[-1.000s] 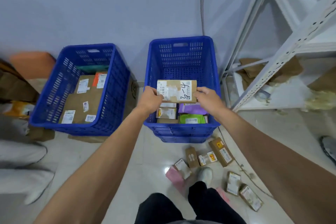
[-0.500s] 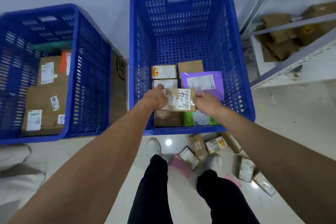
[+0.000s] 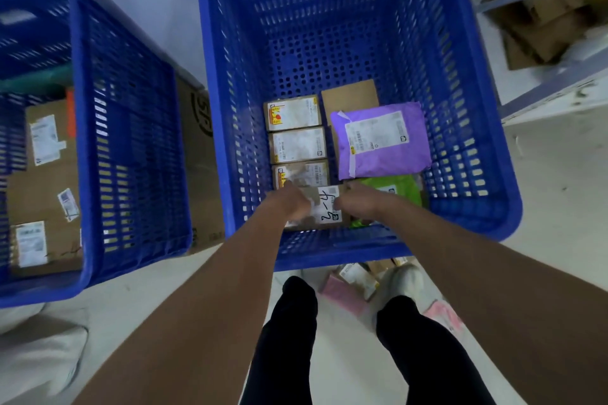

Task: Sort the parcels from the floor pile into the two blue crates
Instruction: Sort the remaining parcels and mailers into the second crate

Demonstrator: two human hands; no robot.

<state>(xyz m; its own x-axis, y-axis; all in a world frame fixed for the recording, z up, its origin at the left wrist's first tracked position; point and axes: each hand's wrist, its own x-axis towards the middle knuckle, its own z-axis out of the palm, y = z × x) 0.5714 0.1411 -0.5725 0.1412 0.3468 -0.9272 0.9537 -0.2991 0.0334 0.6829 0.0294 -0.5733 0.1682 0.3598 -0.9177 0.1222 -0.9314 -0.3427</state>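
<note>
Against the pale wall stand the two blue crates: the right crate (image 3: 460, 128) straight ahead of the person and the left crate (image 3: 131, 158) beside it, with a brown cardboard box (image 3: 197, 154) wedged between them. The left crate carries a large brown carton (image 3: 42, 194) stuck with white labels. On the bottom of the right crate a purple mailer (image 3: 381, 138) lies partly over a plain brown box (image 3: 348, 94), and a green mailer (image 3: 399, 189) lies just nearer the person. To their left, three small labelled boxes (image 3: 297, 145) sit in a touching column. Between the person's shoes, more parcels (image 3: 357, 274) lie on the floor tiles. The person holds a small parcel (image 3: 325, 207), its white label marked by hand, low inside the right crate at the near end of that column. The left hand (image 3: 289, 204) grips its left end and the right hand (image 3: 358, 205) its right end. Blur hides whether the parcel touches the crate bottom.
</note>
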